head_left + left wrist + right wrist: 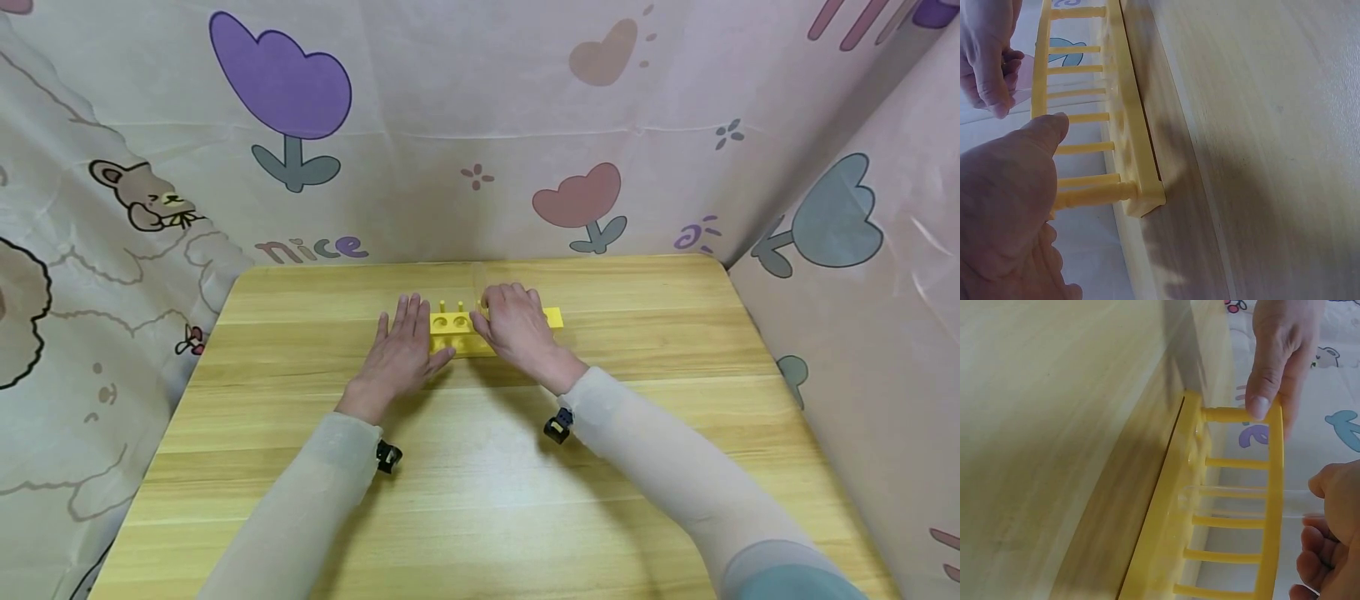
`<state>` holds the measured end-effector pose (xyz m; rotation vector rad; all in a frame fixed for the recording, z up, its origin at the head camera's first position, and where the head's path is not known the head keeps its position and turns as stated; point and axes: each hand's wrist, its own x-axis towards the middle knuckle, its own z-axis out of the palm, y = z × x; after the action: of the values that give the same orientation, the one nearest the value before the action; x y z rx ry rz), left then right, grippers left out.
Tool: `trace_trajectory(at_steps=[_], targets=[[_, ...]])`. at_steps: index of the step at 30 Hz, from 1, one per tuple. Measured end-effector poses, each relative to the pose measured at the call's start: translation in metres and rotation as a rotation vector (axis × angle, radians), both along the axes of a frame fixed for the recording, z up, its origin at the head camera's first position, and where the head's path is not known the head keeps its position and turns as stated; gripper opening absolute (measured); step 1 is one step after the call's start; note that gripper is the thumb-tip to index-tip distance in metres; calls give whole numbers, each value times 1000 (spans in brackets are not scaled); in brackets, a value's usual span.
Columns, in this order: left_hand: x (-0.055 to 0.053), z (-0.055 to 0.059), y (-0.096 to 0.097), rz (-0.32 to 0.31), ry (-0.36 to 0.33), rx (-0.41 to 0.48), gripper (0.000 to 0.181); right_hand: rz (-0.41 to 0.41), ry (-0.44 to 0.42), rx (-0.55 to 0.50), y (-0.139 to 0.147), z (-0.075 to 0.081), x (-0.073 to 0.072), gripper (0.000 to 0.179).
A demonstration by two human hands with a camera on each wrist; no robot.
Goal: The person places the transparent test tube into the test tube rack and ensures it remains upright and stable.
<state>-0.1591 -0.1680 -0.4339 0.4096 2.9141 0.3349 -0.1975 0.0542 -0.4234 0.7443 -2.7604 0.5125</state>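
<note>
A yellow test tube rack (450, 323) stands on the wooden table, with a holed top plate and thin pegs along its back. Against its left end rests my left hand (397, 354), fingers straight, thumb spread across the front. My right hand (517, 329) is over the rack's right half, covering part of it. Curled fingers of that hand pinch the upper part of a clear test tube (1229, 500). In the right wrist view the tube passes through the top plate, its lower end close to the rack's base.
The wooden table (465, 517) extends around the rack on all sides. A patterned curtain (427, 150) hangs along the table's back edge and both sides. Each sleeve carries a small black wrist camera (558, 426).
</note>
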Motion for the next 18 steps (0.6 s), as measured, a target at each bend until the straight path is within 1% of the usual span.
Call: trace_trajectory(at_steps=[5,18], targets=[[0,-1,0,1,6,4,95,-4,24,2,0,-3,0,28],[-2,-3,0,10,-9,15,96,-7,35,9,0,-4,1,34]])
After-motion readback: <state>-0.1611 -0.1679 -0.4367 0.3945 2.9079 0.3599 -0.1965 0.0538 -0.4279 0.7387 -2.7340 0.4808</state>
